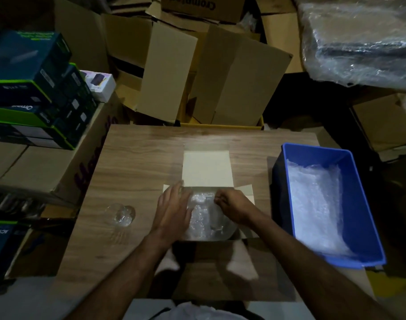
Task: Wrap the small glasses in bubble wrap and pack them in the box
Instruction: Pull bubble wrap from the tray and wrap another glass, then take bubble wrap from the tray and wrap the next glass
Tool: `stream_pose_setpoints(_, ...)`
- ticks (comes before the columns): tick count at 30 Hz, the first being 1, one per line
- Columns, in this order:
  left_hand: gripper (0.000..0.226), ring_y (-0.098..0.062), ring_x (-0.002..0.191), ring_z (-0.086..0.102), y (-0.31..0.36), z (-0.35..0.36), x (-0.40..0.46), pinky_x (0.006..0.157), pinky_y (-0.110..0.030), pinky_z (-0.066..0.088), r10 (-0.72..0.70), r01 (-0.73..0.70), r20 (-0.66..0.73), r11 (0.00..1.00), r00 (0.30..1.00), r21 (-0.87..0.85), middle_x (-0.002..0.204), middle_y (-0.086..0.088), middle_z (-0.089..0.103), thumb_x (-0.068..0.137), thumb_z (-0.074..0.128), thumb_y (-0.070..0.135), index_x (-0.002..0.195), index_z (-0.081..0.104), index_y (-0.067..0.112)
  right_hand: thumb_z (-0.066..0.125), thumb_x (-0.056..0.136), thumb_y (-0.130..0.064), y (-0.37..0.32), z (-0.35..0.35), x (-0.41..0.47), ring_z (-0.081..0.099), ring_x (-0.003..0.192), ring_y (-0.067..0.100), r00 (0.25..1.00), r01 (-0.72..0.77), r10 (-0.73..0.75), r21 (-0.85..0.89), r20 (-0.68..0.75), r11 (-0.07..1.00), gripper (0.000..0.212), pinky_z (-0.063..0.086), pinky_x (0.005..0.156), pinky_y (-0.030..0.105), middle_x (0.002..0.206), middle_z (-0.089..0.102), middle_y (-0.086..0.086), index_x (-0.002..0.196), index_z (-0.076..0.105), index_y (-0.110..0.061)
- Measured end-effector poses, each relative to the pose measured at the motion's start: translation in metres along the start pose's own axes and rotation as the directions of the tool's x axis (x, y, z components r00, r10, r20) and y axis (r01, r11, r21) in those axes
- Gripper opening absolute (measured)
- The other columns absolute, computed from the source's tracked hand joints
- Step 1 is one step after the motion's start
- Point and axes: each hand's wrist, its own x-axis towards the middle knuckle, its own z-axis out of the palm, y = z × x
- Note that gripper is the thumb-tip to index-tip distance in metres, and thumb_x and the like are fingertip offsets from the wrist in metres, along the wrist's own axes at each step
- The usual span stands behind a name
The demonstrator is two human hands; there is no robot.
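Both hands [174, 209] in the box [207, 168]; bare glass [122, 214] left; blue bin [363, 204] right.

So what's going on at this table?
A person is packing glassware. Both hands, left and right, are in the open cardboard box, settling a bubble-wrapped bundle. One bare glass lies on the table to the left, not yet wrapped. A blue bin on the right holds more bubble wrap.

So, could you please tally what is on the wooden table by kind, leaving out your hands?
Open cardboard box: 1
Blue plastic bin: 1
Bare small glass: 1
Bubble-wrapped bundle inside the box: 1 visible
Loose bubble wrap in the bin: 1 pile
Total: 5
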Motion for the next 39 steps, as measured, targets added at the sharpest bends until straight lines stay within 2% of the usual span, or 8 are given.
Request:
stream_pose_setpoints(3,0.081,-0.036,0.152,0.019,-0.008,0.014,0.008,0.124,-0.049,0.016,-0.026,-0.004,0.150,0.980,0.988,0.198,0.165,-0.019,0.018,0.091,0.066,0.037,0.157,0.025,0.012,0.058,0.098,-0.014,0.004,0.018,0.007,0.058,0.081,0.020,0.999,-0.047,0.046,-0.153,-0.012,0.987,0.008,0.046,0.067,0.031,0.092,0.066,0.003,0.094,0.065,-0.015)
stream_pose_setpoints(6,0.089,-0.034,0.156,0.005,-0.013,0.024,0.006,0.125,-0.048,0.004,-0.025,-0.021,0.191,0.972,0.981,0.233,0.169,-0.016,0.002,0.097,0.059,0.040,0.161,0.005,0.011,0.053,0.101,-0.022,0.007,0.032,0.009,0.061,0.084,0.021,0.998,-0.063,0.056,-0.273,-0.036,0.960,0.012,0.056,0.073,0.036,0.100,0.068,0.008,0.105,0.061,-0.014)
stream_pose_setpoints(14,0.086,-0.035,0.154,0.018,-0.017,0.025,0.002,0.123,-0.051,0.018,-0.012,-0.036,0.187,0.967,0.982,0.253,0.168,-0.016,0.013,0.094,0.062,0.040,0.160,0.017,0.009,0.054,0.100,-0.034,0.015,0.060,-0.005,0.057,0.115,0.028,0.987,-0.016,-0.061,-0.465,-0.150,0.885,0.041,0.054,0.087,0.037,0.126,0.061,0.013,0.133,0.052,-0.008)
stream_pose_setpoints(21,0.082,-0.036,0.152,0.025,-0.002,0.017,-0.002,0.122,-0.053,0.025,0.017,-0.041,0.113,0.976,0.993,0.215,0.165,-0.017,0.022,0.094,0.061,0.045,0.158,0.026,0.006,0.046,0.101,-0.038,0.015,0.041,-0.050,0.046,0.138,0.028,0.911,0.041,-0.209,-0.425,-0.357,0.904,0.055,0.039,0.116,0.038,0.148,0.051,0.015,0.147,0.046,-0.007)
stream_pose_setpoints(27,0.073,-0.026,0.156,0.006,0.062,0.019,0.015,0.126,-0.045,0.012,0.119,-0.119,0.010,0.992,0.993,-0.029,0.170,-0.009,0.005,0.102,0.043,0.047,0.161,0.013,0.015,0.048,0.101,-0.037,0.034,-0.004,-0.098,0.042,0.143,0.032,0.827,-0.054,-0.157,-0.353,-0.541,0.934,0.056,0.040,0.115,0.046,0.153,0.047,0.018,0.150,0.046,-0.010)
stream_pose_setpoints(34,0.064,-0.038,0.149,0.030,0.166,0.033,0.043,0.121,-0.050,0.026,0.309,-0.316,-0.094,0.947,0.946,-0.065,0.163,-0.022,0.025,0.100,0.049,0.039,0.153,0.038,0.004,0.050,0.099,-0.042,0.114,-0.052,-0.157,0.045,0.141,0.032,0.720,-0.279,0.051,-0.222,-0.692,0.934,0.055,0.039,0.115,0.044,0.152,0.049,0.016,0.147,0.052,-0.015)
stream_pose_setpoints(36,0.063,-0.041,0.147,0.033,0.195,0.039,0.048,0.117,-0.053,0.032,0.352,-0.357,-0.079,0.932,0.933,-0.058,0.161,-0.025,0.029,0.100,0.050,0.038,0.150,0.042,0.001,0.055,0.098,-0.041,0.139,-0.065,-0.169,0.044,0.142,0.032,0.749,-0.345,0.139,-0.203,-0.647,0.916,0.056,0.040,0.113,0.043,0.155,0.046,0.013,0.149,0.050,-0.018)
stream_pose_setpoints(39,0.064,-0.042,0.145,0.036,0.229,0.053,0.057,0.118,-0.051,0.031,0.349,-0.349,-0.012,0.933,0.937,-0.083,0.160,-0.026,0.031,0.099,0.048,0.042,0.150,0.043,0.003,0.063,0.094,-0.046,0.172,-0.082,-0.177,0.029,0.150,0.029,0.864,-0.423,0.325,-0.208,-0.384,0.882,0.074,0.034,0.117,0.040,0.165,0.028,0.010,0.158,0.032,-0.025)
